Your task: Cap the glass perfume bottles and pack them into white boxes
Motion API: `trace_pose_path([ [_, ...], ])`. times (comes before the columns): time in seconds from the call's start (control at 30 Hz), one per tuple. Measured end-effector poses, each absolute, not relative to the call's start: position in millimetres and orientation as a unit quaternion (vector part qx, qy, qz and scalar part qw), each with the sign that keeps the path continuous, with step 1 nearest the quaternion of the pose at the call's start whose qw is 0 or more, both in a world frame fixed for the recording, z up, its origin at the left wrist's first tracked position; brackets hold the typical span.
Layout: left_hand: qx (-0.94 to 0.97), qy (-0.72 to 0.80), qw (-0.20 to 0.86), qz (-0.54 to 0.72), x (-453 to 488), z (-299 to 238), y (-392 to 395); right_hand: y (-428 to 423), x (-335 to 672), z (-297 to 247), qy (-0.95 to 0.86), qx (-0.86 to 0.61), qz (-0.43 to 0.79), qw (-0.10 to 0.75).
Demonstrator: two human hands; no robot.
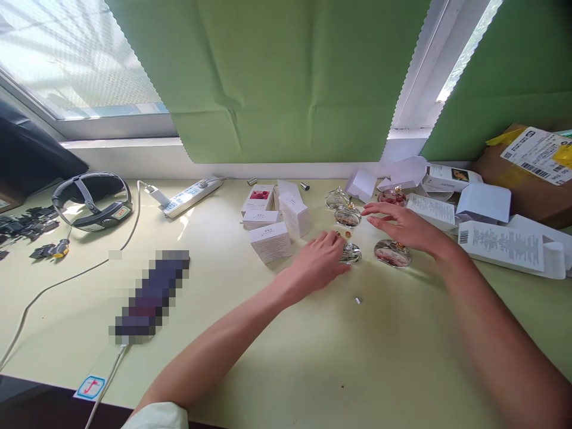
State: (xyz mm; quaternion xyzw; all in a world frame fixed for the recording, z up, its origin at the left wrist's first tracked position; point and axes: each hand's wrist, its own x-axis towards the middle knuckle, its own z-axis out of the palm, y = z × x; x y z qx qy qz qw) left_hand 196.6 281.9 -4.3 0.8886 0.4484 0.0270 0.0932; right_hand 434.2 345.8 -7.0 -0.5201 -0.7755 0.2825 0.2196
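My left hand [322, 257] is closed at a small oval glass perfume bottle [352, 254], its fingers curled by the gold-coloured neck and partly hidden. My right hand [400, 225] reaches in from the right with fingers stretched out and apart, holding nothing. Its fingertips are beside another oval perfume bottle [347, 216] with a gold-coloured top. Below the right hand lies a bottle with pinkish contents [393, 254]. Farther back are a clear bottle [336, 199] and a reddish one [392, 196]. A small silver cylinder [358, 300] lies nearer to me.
Several small white boxes [270, 241] stand left of the bottles. Opened white cartons [500, 247] and a brown cardboard box [527, 173] crowd the right. At left are a power strip [192, 196], a pixelated dark device [152, 295], cables and a headset [96, 202].
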Motion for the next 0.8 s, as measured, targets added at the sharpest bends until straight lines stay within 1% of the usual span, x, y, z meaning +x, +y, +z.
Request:
trace_pose_path([
  [0.1,0.885,0.457,0.074,0.039,198.5,-12.7,284.0,346.1,434.3,-8.3,-0.776,-0.524,0.274,0.219],
  [0.23,0.874,0.482,0.048,0.024,193.9,-12.1,291.1,347.4,436.1,-8.8,-0.773,-0.526,0.272,0.225],
  [0.53,0.849,0.523,-0.071,-0.033,169.8,4.6,292.7,347.4,437.8,-6.2,-0.772,-0.525,0.283,0.22],
  [0.8,0.852,0.512,-0.091,-0.06,163.2,11.3,292.2,346.4,438.0,-3.6,-0.779,-0.527,0.263,0.215],
])
